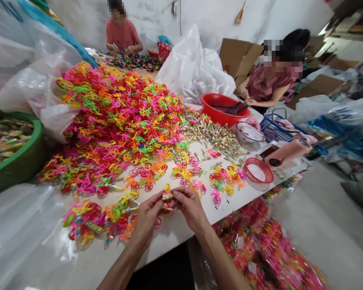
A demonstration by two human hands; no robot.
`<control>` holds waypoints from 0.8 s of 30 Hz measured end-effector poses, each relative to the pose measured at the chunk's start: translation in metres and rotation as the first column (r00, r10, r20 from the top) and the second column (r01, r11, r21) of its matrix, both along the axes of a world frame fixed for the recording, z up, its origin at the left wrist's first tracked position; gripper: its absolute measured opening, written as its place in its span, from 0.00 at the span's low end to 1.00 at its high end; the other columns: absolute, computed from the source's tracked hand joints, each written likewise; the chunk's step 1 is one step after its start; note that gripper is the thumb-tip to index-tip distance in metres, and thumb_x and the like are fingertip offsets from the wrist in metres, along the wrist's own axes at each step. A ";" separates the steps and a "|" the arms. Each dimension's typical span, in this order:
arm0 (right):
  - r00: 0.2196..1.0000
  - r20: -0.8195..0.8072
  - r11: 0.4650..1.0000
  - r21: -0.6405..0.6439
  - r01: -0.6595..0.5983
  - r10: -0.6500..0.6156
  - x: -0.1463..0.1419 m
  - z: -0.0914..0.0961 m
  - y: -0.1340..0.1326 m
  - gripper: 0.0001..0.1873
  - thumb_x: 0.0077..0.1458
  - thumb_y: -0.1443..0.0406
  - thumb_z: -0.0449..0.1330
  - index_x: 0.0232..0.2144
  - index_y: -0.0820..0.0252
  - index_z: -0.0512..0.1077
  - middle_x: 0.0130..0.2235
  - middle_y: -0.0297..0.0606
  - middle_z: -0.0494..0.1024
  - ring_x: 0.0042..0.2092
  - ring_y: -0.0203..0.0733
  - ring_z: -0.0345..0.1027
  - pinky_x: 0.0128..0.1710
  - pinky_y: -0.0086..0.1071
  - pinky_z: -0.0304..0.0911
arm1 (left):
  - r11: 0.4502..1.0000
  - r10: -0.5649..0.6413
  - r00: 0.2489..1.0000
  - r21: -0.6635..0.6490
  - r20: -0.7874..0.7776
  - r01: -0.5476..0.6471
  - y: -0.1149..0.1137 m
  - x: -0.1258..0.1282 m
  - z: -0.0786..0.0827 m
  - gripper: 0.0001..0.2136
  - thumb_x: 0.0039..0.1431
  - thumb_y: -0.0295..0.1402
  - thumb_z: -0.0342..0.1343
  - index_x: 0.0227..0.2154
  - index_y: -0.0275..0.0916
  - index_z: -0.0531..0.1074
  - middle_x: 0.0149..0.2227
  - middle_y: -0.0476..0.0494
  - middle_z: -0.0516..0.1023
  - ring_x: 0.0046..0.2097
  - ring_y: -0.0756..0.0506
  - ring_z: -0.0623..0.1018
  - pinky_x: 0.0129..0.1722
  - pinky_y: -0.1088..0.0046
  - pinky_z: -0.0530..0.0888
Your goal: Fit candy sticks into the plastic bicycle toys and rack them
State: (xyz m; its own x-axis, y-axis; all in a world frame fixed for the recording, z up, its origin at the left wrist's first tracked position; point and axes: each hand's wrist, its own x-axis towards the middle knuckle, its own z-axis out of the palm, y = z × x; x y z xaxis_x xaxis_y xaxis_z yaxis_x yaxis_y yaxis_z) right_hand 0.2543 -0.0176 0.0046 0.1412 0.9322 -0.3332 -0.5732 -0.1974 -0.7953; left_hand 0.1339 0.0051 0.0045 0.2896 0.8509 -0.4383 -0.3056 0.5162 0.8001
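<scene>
Near the table's front edge, my left hand (149, 212) and my right hand (188, 204) meet, fingers pinched on a small plastic toy piece (167, 189). Its yellow ring end sticks up between them; fingers hide much of the rest. Small groups of bright plastic pieces (89, 221) lie on the white table (196, 237) left of my hands. More clusters of them (226, 177) sit to the right, beside a few tiny black sticks. Beyond my hands rises a big heap of pink, red, yellow, orange and green pieces (117, 108).
Small printed tubes (214, 137) are piled behind. A red basin (207, 108), an enamel bowl (250, 139), a blue basket (272, 131) and a small red basket (269, 173) stand at right. A green tub (33, 149) is at left. Filled bags (269, 241) lie below. Two people sit across.
</scene>
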 end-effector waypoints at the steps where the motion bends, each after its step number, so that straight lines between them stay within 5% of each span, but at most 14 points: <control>1: 1.000 -0.010 1.000 -0.005 0.008 -0.008 0.001 -0.001 0.000 0.11 0.41 0.62 0.66 0.27 0.64 0.74 0.20 0.35 0.76 0.21 0.33 0.68 0.20 0.23 0.62 | 0.999 -0.042 0.999 -0.013 0.018 0.042 0.001 -0.002 0.001 0.16 0.42 0.34 0.62 0.37 0.35 0.76 0.31 0.42 0.79 0.31 0.46 0.76 0.33 0.73 0.72; 6: 0.997 -0.049 0.998 -0.018 -0.061 0.060 0.011 -0.001 0.001 0.12 0.40 0.61 0.66 0.26 0.64 0.73 0.18 0.34 0.74 0.19 0.32 0.67 0.20 0.24 0.61 | 0.993 -0.120 0.992 0.004 0.022 0.120 0.006 -0.006 0.001 0.16 0.36 0.32 0.66 0.33 0.34 0.76 0.31 0.41 0.79 0.31 0.47 0.76 0.32 0.75 0.71; 10: 0.987 0.130 0.995 0.014 0.097 -0.098 0.021 -0.001 0.003 0.10 0.38 0.64 0.67 0.26 0.62 0.73 0.18 0.32 0.74 0.21 0.33 0.68 0.22 0.24 0.62 | 0.993 -0.052 0.998 -0.107 0.026 0.054 0.009 -0.007 0.001 0.14 0.37 0.32 0.65 0.30 0.34 0.76 0.29 0.42 0.79 0.29 0.49 0.76 0.30 0.77 0.72; 12: 0.980 0.189 0.998 0.015 0.065 -0.067 0.023 -0.001 0.002 0.10 0.38 0.64 0.67 0.26 0.62 0.73 0.19 0.32 0.74 0.22 0.34 0.68 0.23 0.25 0.63 | 0.989 -0.045 0.996 -0.137 0.073 0.055 0.009 -0.006 0.002 0.13 0.38 0.32 0.65 0.30 0.34 0.75 0.29 0.42 0.79 0.29 0.48 0.77 0.31 0.75 0.73; 17: 0.992 0.125 0.999 0.017 -0.037 0.035 0.022 -0.004 -0.002 0.09 0.40 0.63 0.66 0.25 0.63 0.73 0.18 0.33 0.75 0.20 0.32 0.67 0.22 0.25 0.63 | 0.987 -0.071 0.988 -0.134 0.134 0.089 0.011 -0.004 0.000 0.11 0.39 0.29 0.65 0.29 0.35 0.74 0.27 0.45 0.78 0.27 0.49 0.76 0.28 0.76 0.73; 24: 0.996 0.086 1.000 -0.019 -0.006 0.008 0.026 -0.004 -0.003 0.11 0.38 0.64 0.68 0.26 0.64 0.74 0.19 0.36 0.76 0.21 0.34 0.69 0.23 0.25 0.65 | 0.970 -0.048 0.989 -0.231 0.143 0.081 0.013 -0.003 -0.005 0.07 0.37 0.24 0.64 0.23 0.33 0.74 0.24 0.45 0.77 0.26 0.50 0.76 0.27 0.77 0.75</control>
State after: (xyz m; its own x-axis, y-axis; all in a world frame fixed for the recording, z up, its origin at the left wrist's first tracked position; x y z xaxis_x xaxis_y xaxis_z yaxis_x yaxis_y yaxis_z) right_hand 0.2800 -0.0208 0.0007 0.1633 0.9271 -0.3374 -0.5016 -0.2165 -0.8376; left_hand 0.1308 0.0182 -0.0006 0.4111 0.7056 -0.5771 -0.3622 0.7074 0.6069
